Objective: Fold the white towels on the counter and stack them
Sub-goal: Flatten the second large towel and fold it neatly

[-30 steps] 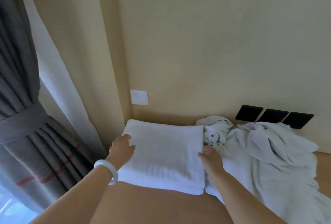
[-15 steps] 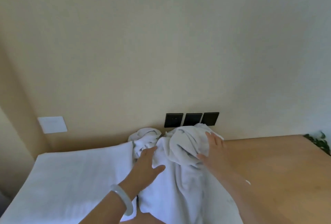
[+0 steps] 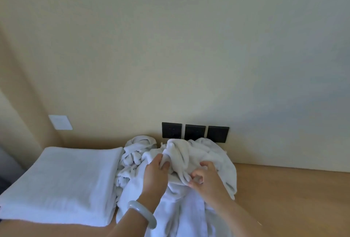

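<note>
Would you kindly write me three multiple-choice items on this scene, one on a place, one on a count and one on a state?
1. Where is the folded towel? A) left of the crumpled towel B) right of it C) on it
2. How many black wall plates? A) two B) three C) four
3. What is the left hand doing? A) hanging idle B) gripping the crumpled towel C) holding a cup
Answers: 1A, it lies leftmost; 2B, three in a row; 3B, its thumb pinches the cloth.

Both forearms extend forward, hands side by side. Left hand (image 3: 154, 175) grips towel (image 3: 189, 153), thumb on top; right hand (image 3: 207, 182) pinches it, fingers curled.
</note>
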The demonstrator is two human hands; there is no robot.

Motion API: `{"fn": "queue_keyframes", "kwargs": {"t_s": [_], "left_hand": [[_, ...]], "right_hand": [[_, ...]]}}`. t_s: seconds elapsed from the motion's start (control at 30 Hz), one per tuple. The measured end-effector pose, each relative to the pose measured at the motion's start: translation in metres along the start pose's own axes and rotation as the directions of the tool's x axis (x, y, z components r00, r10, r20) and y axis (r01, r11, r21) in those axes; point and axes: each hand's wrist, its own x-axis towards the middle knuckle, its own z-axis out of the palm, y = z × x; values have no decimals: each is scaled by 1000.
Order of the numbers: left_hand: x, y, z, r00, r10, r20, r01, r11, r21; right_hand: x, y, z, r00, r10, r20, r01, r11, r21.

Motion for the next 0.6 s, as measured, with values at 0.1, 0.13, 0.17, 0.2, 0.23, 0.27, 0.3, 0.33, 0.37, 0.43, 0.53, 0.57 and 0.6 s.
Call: {"fn": "queue_keyframes", "kwargs": {"t_s": [0.1,0.13,0.17,0.2,0.23,0.27,0.3,0.33,0.37,0.43,0.53,0.57,0.6], "left_hand": [[-14,27,2,999,36,-21,-38,990,-136],[-16,41,1,998,69,-17,-70,986,-149],[-16,53,1,995,94,-23,-97,982,-160],[-13,64,1,993,110,-36,-115,977,-181],[-10,73,1,991,123,-43,-129,970,-206],[-7,81,2,989,140,-38,-145,963,-227],[-5,90,4,985,168,-23,-169,957,-235],[-4,101,7,979,205,-2,-199,952,-232],[-3,113,13,969,245,15,-235,945,-229],[-4,145,27,942,336,3,-326,914,-240],[-6,203,51,881,466,-82,-471,847,-248],[-9,225,60,857,506,-102,-515,827,-227],[-11,247,69,829,546,-120,-559,803,-205]], "right_hand": [[2,-8,-20,988,-12,154,-40,943,330],[0,-14,-30,985,-29,170,-50,896,442],[0,-19,-42,988,-16,151,-67,846,529],[0,-22,-57,994,20,107,-82,792,605],[0,-21,-73,996,76,55,-93,727,680],[0,-20,-93,991,133,5,-91,652,752],[-1,-15,-115,984,175,-41,-71,587,806],[-2,-11,-138,976,202,-82,-41,542,839],[-5,-7,-160,971,210,-114,-12,517,856],[-10,0,-196,964,206,-169,46,497,866],[-9,1,-241,947,157,-282,173,492,853],[-6,2,-257,932,139,-336,230,489,842],[-4,2,-274,916,124,-382,283,475,833]]}}
